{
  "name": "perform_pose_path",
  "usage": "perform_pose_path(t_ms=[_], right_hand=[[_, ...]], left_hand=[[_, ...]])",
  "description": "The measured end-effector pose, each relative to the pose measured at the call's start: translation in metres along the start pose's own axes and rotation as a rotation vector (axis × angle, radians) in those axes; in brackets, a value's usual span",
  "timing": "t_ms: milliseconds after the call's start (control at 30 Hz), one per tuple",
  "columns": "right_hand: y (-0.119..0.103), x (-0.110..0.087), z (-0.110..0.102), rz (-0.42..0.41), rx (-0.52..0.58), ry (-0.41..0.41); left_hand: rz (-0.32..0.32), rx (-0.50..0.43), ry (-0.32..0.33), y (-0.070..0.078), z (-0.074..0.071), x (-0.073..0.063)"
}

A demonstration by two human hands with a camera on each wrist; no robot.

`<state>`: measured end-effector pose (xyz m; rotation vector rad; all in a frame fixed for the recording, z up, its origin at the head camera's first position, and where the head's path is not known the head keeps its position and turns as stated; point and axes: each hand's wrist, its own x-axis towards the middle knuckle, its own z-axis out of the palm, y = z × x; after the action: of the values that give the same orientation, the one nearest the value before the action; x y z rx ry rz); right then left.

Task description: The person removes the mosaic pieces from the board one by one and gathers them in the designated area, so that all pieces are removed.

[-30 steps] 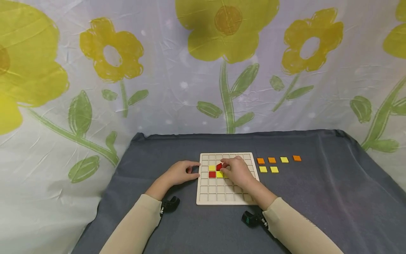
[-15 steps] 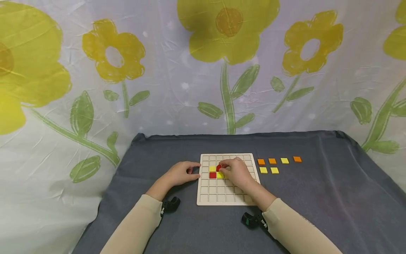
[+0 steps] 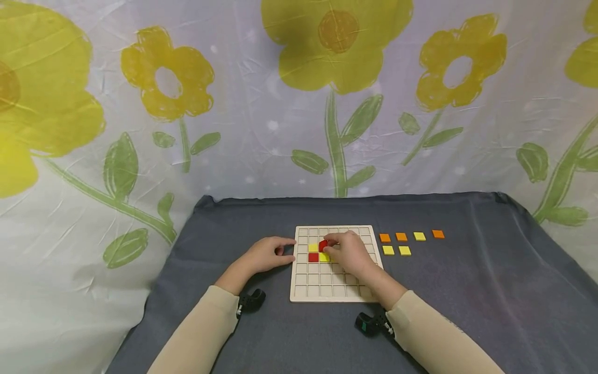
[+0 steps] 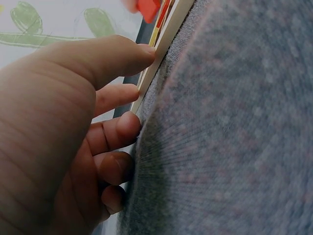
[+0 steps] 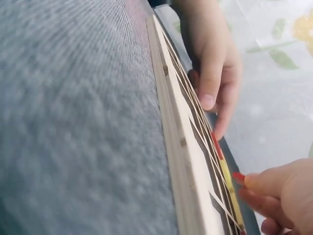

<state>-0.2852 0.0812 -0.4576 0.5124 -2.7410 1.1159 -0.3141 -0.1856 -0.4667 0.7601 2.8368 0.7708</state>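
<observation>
A pale wooden grid board lies on the dark cloth. My right hand reaches over it from the right and pinches a small red square tile between thumb and fingertips, tilted and close above the board. Next to that tile, a yellow tile, a red tile and another yellow tile sit in grid cells. More yellow shows partly hidden under the right hand. My left hand rests at the board's left edge, its thumb and index fingertip touching the rim, other fingers loosely bent.
Right of the board, loose orange tiles and yellow tiles lie in two short rows on the dark tablecloth. A flower-printed curtain hangs behind the table. Each wrist wears a black camera.
The red tile in the right hand shifts and tilts slightly over the same spot of the grid. The left hand stays at the board's edge.
</observation>
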Motion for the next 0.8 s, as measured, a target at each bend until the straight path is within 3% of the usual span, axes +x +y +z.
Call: perform_pose_path(t_ms=[367,800], right_hand=[[-0.005,-0.003,-0.035,0.093,0.083,-0.028],[0.0,-0.005,-0.094,0.085,0.192,0.018]], left_hand=[[0.002,-0.007,0.006,-0.001,0.0,-0.001],[-0.007,-0.007,0.001,-0.001,0.001,0.0]])
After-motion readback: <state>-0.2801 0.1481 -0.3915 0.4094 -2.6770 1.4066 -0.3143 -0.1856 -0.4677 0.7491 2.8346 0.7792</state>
